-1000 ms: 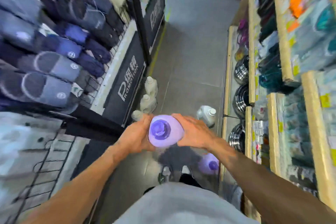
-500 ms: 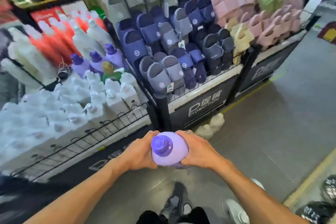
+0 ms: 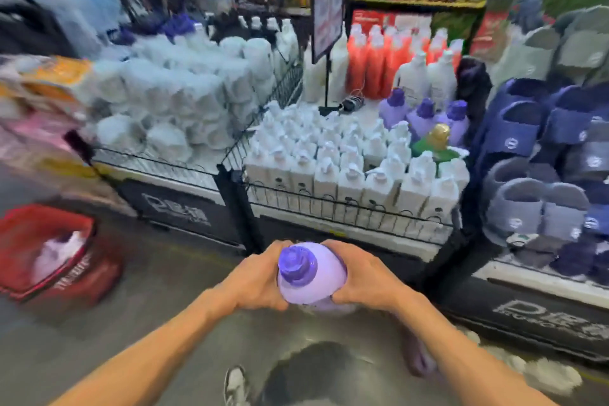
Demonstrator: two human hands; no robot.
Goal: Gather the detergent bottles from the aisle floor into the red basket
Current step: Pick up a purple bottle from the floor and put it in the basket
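Red basket point(image 3: 82, 273) newly in view, purple bottle point(image 3: 316, 288) gripped between left hand point(image 3: 253, 277), right hand point(image 3: 365, 277)

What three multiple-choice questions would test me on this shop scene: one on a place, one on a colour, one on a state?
1. Where is the red basket?
A. on the aisle floor, at the left
B. up on a shelf
C. on a cart

2. What colour is the cap of the nearest bottle?
A. gold
B. purple
C. white

3. What state is the nearest bottle in?
A. lying loose on the ground
B. tipped over and pouring
C. held between the left hand and the right hand

Answers:
1 A: the basket sits low on the floor, left of the displays.
2 B: the cap is deep purple above a lilac body.
3 C: fingers of both hands curl round its sides.
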